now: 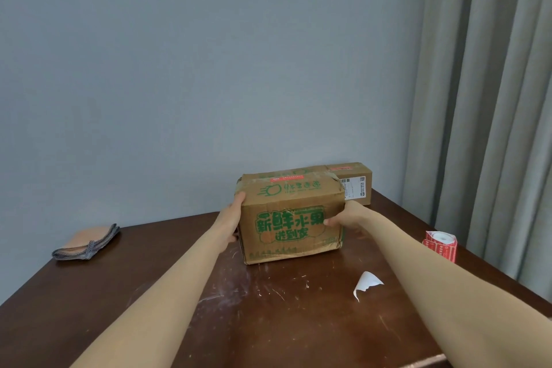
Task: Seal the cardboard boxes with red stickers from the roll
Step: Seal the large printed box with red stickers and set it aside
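Together, outstretched left hand [232,218] and right hand [348,217] clasp the box [291,203].

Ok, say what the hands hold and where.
Both hands hold the green-printed cardboard box: left hand on its left side, right hand on its right side.

Green-printed box [291,218] bearing a red sticker [286,179] sits before second box [360,171], roll [440,243] rightward.

Light is soft, even and fairly dim; the source is not in view. Wall [179,69] reads flat grey-blue, darkening toward the corners. Faint diffuse shadow lies under the box [291,218] on the table [149,323]. No glare. Slight overall softness; the small label text is unreadable. Curtain [493,98] folds lean with wide-angle distortion.
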A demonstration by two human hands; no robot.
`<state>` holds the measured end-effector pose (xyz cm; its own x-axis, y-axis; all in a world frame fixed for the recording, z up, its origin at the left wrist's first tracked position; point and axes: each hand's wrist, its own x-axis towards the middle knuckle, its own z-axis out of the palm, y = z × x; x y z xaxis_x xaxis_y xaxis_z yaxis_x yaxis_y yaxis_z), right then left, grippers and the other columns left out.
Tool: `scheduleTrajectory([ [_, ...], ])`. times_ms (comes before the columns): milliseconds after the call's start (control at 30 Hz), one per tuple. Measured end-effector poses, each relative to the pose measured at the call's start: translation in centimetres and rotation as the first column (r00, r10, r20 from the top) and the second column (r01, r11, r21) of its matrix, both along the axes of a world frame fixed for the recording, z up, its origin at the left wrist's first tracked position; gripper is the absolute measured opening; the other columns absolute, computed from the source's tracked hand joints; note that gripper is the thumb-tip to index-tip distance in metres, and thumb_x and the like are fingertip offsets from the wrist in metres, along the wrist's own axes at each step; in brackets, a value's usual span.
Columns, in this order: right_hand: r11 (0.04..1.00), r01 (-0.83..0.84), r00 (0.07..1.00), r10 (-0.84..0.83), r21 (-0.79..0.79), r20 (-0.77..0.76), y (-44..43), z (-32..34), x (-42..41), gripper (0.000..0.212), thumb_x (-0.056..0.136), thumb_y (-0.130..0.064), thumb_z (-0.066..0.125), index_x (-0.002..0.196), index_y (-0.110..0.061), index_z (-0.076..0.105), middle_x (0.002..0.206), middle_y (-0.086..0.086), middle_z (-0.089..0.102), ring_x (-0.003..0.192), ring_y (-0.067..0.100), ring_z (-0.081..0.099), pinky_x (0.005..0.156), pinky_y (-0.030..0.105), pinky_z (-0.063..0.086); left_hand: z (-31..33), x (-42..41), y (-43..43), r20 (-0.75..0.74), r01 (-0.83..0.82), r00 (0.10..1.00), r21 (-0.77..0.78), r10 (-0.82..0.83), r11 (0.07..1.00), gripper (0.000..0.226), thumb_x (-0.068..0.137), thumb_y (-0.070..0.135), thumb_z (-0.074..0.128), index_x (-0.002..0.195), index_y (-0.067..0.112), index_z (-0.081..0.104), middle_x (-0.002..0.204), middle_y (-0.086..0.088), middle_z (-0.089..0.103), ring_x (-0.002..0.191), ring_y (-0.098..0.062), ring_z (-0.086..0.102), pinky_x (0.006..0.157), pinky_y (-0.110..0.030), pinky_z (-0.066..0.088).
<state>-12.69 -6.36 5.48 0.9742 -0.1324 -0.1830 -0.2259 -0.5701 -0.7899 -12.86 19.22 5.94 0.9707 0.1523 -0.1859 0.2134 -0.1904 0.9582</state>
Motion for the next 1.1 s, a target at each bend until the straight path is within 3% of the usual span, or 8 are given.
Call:
scheduleTrajectory([
  [200,0.999,0.014,0.999,-0.013,0.028,-0.046,-0.5,0.6,-1.0,0.069,0.081,-0.018,0.077,0.138,-0.007,0.04,0.142,0.015,0.046,0.13,0.033,0.045,0.105,0.047,0.041,0.6,-0.2,0.2,-0.005,-0.001,1.0,0.015,0.001,1.0,0.064,0.095,0.054,0.04,0.143,0.012,0.035,0.144,-0.015,0.043,0.132,-0.032,0.04,0.109,-0.048,0.034],
  [433,0.996,-0.027,0.994,0.036,0.091,-0.1,-0.3,0.8,-1.4,0.065,0.071,-0.021,0.085,0.127,-0.011,0.053,0.129,0.009,0.059,0.116,0.027,0.056,0.097,0.042,0.05,1.6,-0.3,0.9,-0.031,-0.042,0.999,0.047,0.043,0.998,0.054,0.097,0.048,0.039,0.135,0.009,0.041,0.129,-0.015,0.05,0.124,-0.037,0.046,0.095,-0.045,0.038],
  [533,0.993,-0.038,0.995,0.048,0.116,-0.088,0.2,1.1,-1.3,0.059,0.074,-0.024,0.083,0.124,-0.01,0.055,0.124,0.008,0.062,0.114,0.026,0.059,0.092,0.038,0.053,2.1,-0.3,1.7,-0.052,-0.046,0.997,0.063,0.05,0.997,0.054,0.096,0.05,0.039,0.131,0.008,0.042,0.116,-0.016,0.052,0.112,-0.036,0.051,0.084,-0.044,0.039],
  [667,0.995,-0.037,0.997,0.042,0.091,-0.061,0.9,0.7,-0.9,0.066,0.073,-0.024,0.084,0.128,-0.006,0.051,0.117,0.01,0.062,0.105,0.026,0.06,0.089,0.037,0.053,1.7,-0.2,2.5,-0.046,-0.048,0.998,0.049,0.05,0.998,0.048,0.095,0.052,0.039,0.118,0.011,0.044,0.095,-0.01,0.053,0.096,-0.032,0.05,0.083,-0.044,0.04],
  [767,0.997,-0.047,0.996,0.051,0.058,-0.067,1.0,0.4,-0.9,0.067,0.072,-0.024,0.085,0.127,-0.007,0.051,0.116,0.01,0.063,0.104,0.026,0.061,0.089,0.038,0.053,1.7,-0.3,2.7,-0.04,-0.03,0.999,0.042,0.032,0.999,0.047,0.094,0.053,0.041,0.116,0.012,0.044,0.099,-0.011,0.054,0.098,-0.033,0.053,0.085,-0.045,0.043],
  [933,0.976,-0.021,1.0,0.019,0.218,0.009,0.8,0.9,-1.0,0.062,0.073,-0.031,0.083,0.122,-0.007,0.055,0.115,0.005,0.063,0.103,0.022,0.057,0.097,0.041,0.047,2.6,-0.3,2.8,0.033,-0.071,0.997,-0.023,0.071,0.997,0.055,0.092,0.06,0.033,0.102,0.011,0.053,0.088,-0.013,0.059,0.079,-0.028,0.058,0.065,-0.036,0.048],
  [1033,0.937,0.013,0.995,-0.046,0.348,0.087,0.6,1.8,-1.1,0.055,0.074,-0.038,0.08,0.116,-0.008,0.059,0.113,0.006,0.063,0.102,0.024,0.057,0.103,0.047,0.042,4.1,0.0,2.9,0.094,-0.061,0.993,-0.044,0.065,0.997,0.077,0.086,0.071,0.032,0.121,0.006,0.054,0.114,-0.016,0.062,0.105,-0.033,0.059,0.09,-0.046,0.049],
  [1100,0.913,0.025,0.989,-0.082,0.406,0.123,0.6,2.7,-1.0,0.055,0.074,-0.042,0.08,0.111,-0.007,0.059,0.11,0.007,0.063,0.099,0.024,0.059,0.092,0.044,0.049,4.9,0.1,2.7,0.114,-0.081,0.99,-0.016,0.083,0.997,0.079,0.084,0.073,0.032,0.123,0.008,0.054,0.127,-0.014,0.057,0.117,-0.031,0.053,0.101,-0.047,0.042],
])
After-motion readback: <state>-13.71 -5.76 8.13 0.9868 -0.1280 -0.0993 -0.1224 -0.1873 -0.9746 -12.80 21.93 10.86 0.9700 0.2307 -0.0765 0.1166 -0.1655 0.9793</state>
